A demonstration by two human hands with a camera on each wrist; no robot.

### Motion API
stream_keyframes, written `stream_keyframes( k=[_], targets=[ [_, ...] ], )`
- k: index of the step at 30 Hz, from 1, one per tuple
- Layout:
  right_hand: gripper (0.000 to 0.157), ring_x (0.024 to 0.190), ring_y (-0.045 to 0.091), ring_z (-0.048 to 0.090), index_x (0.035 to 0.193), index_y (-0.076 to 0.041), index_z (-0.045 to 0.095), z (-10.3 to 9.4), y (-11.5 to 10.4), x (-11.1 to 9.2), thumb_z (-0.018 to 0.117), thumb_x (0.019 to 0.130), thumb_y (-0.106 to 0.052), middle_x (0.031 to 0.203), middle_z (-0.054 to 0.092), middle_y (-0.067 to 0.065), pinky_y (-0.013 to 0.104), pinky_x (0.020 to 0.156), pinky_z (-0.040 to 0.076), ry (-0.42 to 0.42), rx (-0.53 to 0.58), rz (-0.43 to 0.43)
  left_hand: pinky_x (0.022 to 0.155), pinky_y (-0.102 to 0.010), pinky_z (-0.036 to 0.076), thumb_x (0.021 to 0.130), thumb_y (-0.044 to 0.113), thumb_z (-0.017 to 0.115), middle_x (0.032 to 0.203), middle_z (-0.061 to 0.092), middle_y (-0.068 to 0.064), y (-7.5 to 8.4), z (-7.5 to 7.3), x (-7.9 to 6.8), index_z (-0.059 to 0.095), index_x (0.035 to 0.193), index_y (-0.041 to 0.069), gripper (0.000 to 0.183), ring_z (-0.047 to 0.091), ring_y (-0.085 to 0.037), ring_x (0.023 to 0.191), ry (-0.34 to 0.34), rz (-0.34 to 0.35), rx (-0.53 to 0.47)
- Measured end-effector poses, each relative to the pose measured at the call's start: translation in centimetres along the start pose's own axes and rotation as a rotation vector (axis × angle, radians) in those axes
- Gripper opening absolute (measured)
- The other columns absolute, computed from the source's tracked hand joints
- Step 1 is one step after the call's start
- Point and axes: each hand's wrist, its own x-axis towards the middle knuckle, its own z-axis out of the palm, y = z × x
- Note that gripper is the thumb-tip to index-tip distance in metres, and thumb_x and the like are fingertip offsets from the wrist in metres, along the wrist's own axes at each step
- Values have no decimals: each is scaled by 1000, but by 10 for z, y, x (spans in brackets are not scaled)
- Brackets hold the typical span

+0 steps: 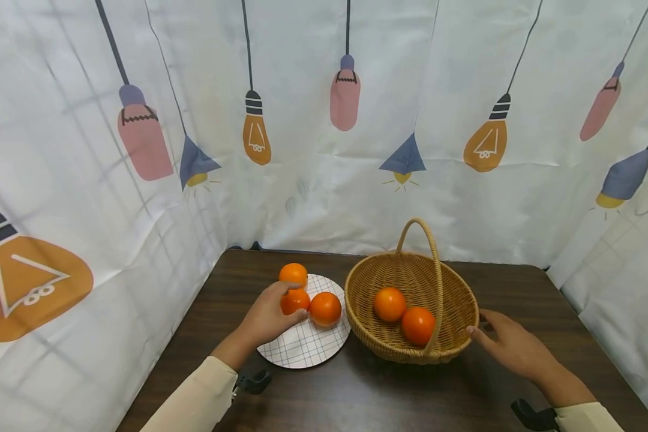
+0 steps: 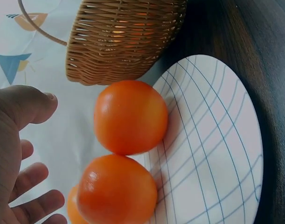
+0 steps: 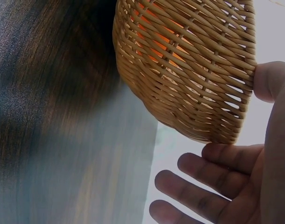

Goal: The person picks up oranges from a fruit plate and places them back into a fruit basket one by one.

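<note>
Three oranges lie on a white plate (image 1: 297,351) with a dark grid pattern: a far orange (image 1: 293,273), a middle orange (image 1: 294,302) and a right-hand orange (image 1: 326,309). My left hand (image 1: 270,315) hovers at the plate's left side, thumb and fingers spread, apart from the fruit in the left wrist view. To the right stands a wicker basket (image 1: 367,276) with an arched handle, holding two oranges (image 1: 390,304). At its right rim is my right hand (image 1: 513,345); the right wrist view shows its thumb and index finger touching the rim, the other fingers extended.
Both things stand on a dark wooden table (image 1: 399,396). Behind and at the sides hangs a white curtain (image 1: 313,198) printed with lamps and bulbs. Each wrist wears a black strap device (image 1: 254,381). The plate's right edge lies close beside the basket.
</note>
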Motion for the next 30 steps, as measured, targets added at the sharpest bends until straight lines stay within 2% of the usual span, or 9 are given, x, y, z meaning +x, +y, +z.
stream_keyframes(
  k=[17,25,30],
  targets=[
    [80,107,42,54,137,7,37,0,0,0,41,92,-59,132,43,31,58,76,46,3,-12,0,98,-49,38,75,32,79,129,50,-9,-29,8,2,56,123,10,58,46,-27,119,5,-65,24],
    [81,111,46,49,137,7,36,0,1,0,40,92,-60,134,41,32,60,78,44,-1,-17,10,96,-50,39,75,31,78,133,47,-11,-34,12,3,53,128,11,62,45,-28,119,-24,-102,24],
    [81,112,46,49,138,7,36,0,2,0,40,92,-60,134,40,32,60,78,44,-1,-15,11,93,-48,43,75,30,79,133,46,-10,-37,17,3,49,131,13,66,49,-27,112,-31,-130,22]
  ],
)
